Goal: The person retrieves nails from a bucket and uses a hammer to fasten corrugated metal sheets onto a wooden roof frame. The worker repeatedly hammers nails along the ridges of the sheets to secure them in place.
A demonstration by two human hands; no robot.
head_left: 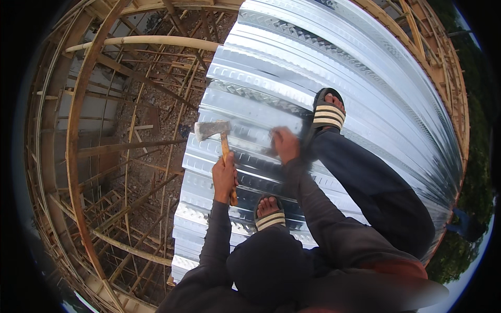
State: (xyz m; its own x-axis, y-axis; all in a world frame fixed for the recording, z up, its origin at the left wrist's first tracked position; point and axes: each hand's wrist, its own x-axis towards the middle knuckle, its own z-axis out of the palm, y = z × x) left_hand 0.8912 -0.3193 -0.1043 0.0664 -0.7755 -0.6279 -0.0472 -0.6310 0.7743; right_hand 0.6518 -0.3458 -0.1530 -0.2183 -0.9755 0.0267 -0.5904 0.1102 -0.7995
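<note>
My left hand (224, 177) grips the wooden handle (226, 148) of a hatchet, whose worn metal head (211, 129) lies over the left edge of the ribbed silver metal sheeting (229, 99). My right hand (284, 143) is over the sheeting, right of the hatchet head, blurred, with bent fingers; I cannot tell whether it holds anything. My feet in striped slide sandals stand on the sheeting: one (269, 211) below the hatchet, the other (329, 110) up to the right.
Left of the sheet's edge is an open drop through timber and bamboo framing (78, 167) to rubble ground (148, 125) far below. More wooden framing (417, 31) runs along the far right edge, with trees (472, 99) beyond and a blue shape (464, 224), unclear, at lower right.
</note>
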